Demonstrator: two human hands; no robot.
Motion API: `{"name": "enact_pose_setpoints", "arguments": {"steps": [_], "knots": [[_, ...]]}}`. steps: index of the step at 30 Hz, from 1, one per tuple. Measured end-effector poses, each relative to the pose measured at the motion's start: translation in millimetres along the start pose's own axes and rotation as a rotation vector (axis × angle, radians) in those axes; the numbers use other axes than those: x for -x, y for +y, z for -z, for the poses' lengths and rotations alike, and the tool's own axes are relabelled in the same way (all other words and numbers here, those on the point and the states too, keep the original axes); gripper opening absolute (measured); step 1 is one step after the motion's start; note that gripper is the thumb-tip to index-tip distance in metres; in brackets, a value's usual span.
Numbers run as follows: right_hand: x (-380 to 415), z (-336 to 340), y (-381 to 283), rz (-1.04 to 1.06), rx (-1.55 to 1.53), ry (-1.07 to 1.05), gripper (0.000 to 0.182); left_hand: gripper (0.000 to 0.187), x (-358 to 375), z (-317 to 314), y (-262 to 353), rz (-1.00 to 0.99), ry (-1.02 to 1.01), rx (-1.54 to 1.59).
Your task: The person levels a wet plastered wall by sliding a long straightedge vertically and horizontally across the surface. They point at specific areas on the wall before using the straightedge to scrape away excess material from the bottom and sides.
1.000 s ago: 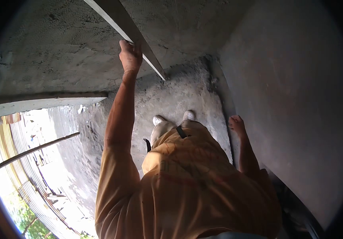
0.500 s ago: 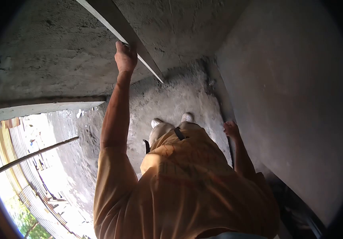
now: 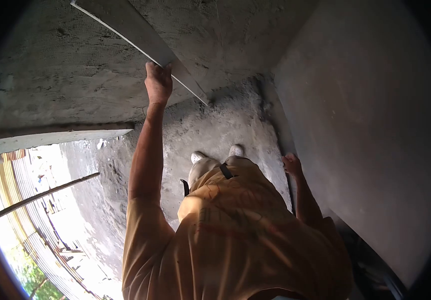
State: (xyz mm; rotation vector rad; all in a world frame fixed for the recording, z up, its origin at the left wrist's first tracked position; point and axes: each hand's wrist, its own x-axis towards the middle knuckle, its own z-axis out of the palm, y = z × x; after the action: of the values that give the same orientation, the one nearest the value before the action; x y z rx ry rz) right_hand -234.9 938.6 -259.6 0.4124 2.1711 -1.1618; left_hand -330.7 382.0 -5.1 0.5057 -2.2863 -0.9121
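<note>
My left hand (image 3: 158, 82) is wrapped round the edge of a long plasterer's straightedge (image 3: 140, 35). The flat grey bar slants against the rough plastered wall (image 3: 65, 75), its lower end just above the floor. My right hand (image 3: 291, 164) hangs low at my side with curled fingers, close to the smooth grey wall (image 3: 370, 125). Whether anything is in those fingers is hidden.
The grey cement floor (image 3: 195, 125) lies round my shoes (image 3: 197, 157). To the left, a pale ledge (image 3: 60, 136) borders a bright opening. A thin pole (image 3: 45, 196) crosses it, with corrugated sheets (image 3: 25, 180) beyond.
The straightedge has turned, showing more of its flat face, and its upper end has come down and left. My left hand has dropped slightly with it; my right hand has hardly moved.
</note>
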Motion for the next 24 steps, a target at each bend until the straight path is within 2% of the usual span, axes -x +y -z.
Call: {"name": "enact_pose_setpoints", "arguments": {"steps": [2, 4, 5, 8, 9, 10, 12, 13, 15, 16, 18, 20, 22, 23, 24], "knots": [[-3, -1, -7, -0.006, -0.001, 0.011, 0.031, 0.029, -10, 8, 4, 0.032, -0.032, -0.101], [4, 3, -14, -0.038, 0.011, 0.019, 0.031, 0.024, -8, 18, 16, -0.042, 0.06, 0.157], [2, 4, -17, -0.07, -0.02, -0.002, 0.033, 0.023, -8, 27, 37, -0.076, 0.067, 0.161], [-1, 1, -21, -0.111, -0.033, -0.044, 0.034, 0.025, -8, 21, 13, -0.088, 0.003, 0.116], [-3, -1, -20, -0.117, -0.023, -0.063, 0.033, 0.025, -3, 11, -14, -0.02, -0.086, 0.067], [-2, -4, -20, -0.109, -0.022, -0.067, 0.033, 0.026, -4, 9, -20, -0.022, -0.09, 0.089], [-8, -6, -27, -0.111, 0.009, -0.049, 0.03, 0.025, -12, 21, -2, -0.055, -0.034, -0.028], [-5, -8, -26, -0.121, 0.008, -0.051, 0.03, 0.025, -11, 25, 4, -0.05, -0.043, -0.03], [-8, -9, -28, -0.08, -0.11, -0.03, 0.031, 0.026, -11, 29, 13, -0.107, 0.07, 0.069], [-7, -9, -27, -0.085, -0.102, -0.03, 0.031, 0.026, -7, 26, 4, -0.098, 0.069, 0.07], [-11, -14, -27, -0.094, 0.0, -0.101, 0.031, 0.026, -9, 25, -6, -0.088, -0.082, -0.044], [-12, -15, -31, -0.087, -0.028, -0.066, 0.03, 0.026, -6, 24, -7, -0.086, -0.056, -0.06], [-10, -17, -34, -0.093, -0.047, -0.032, 0.03, 0.024, 0, 19, -8, -0.13, 0.068, 0.008], [-8, -16, -28, -0.09, -0.059, -0.055, 0.029, 0.024, 0, 21, -12, -0.033, -0.057, 0.046], [-11, -16, -27, -0.077, -0.076, -0.076, 0.028, 0.024, 4, 22, -14, -0.029, -0.053, 0.047]]}}
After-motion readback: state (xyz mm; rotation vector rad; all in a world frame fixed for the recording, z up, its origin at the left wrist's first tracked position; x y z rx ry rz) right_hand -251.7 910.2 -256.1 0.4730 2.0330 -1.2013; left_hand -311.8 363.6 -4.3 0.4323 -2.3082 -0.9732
